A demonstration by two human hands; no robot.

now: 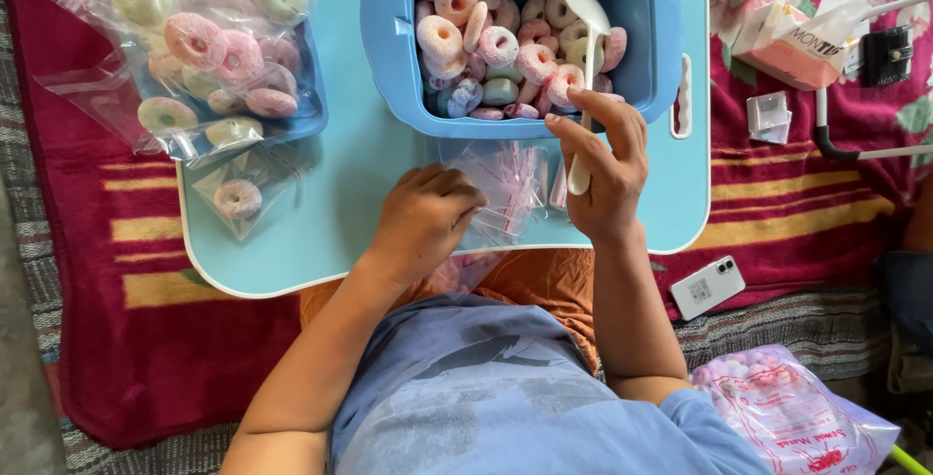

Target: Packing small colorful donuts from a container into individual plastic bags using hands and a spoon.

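Note:
My right hand (604,166) grips the handle of a white plastic spoon (586,47); its bowl rests among sugar-coated ring candies (498,47) in pink, green and blue inside a blue tub (661,8). My left hand (425,214) is closed over a stack of small clear zip bags (513,183) lying on the light blue lap table (340,174) just in front of the tub.
A blue tray (309,120) at the left holds several filled bags of ring candies (209,42); one filled bag (238,198) lies beside it. A white phone (708,286), a tissue box (792,42) and a large bag of pink candies (777,407) lie on the red striped blanket.

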